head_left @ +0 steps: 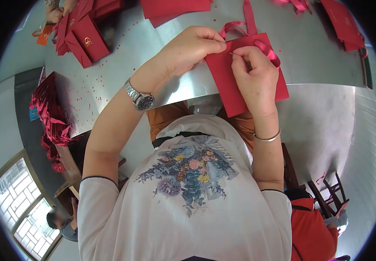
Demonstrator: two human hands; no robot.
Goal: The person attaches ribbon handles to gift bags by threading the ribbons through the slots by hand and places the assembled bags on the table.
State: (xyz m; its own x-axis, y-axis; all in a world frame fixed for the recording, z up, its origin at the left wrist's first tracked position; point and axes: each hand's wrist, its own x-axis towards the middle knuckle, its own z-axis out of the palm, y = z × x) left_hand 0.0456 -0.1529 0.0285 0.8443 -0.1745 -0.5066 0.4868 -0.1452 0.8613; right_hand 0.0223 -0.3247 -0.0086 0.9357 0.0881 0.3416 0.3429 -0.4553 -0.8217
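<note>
A red paper bag [227, 78] lies at the metal table's front edge, its lower part jutting past the edge. Pink ribbon [240, 27] is threaded at its top, and a loop hangs near its right side. My left hand [198, 47] is closed in a pinch at the bag's upper left corner, by the ribbon. Over the upper middle of the bag, my right hand [255, 71] pinches a small, thin, pale piece between thumb and forefinger. A watch is on my left wrist and a bangle on my right.
Stacked red bags [83, 41] lie at the upper left, where another person's hands [55, 13] show. More red bags [342, 24] are at the upper right. A box of red ribboned bags [50, 104] stands left. Small red dots are scattered on the table [122, 65].
</note>
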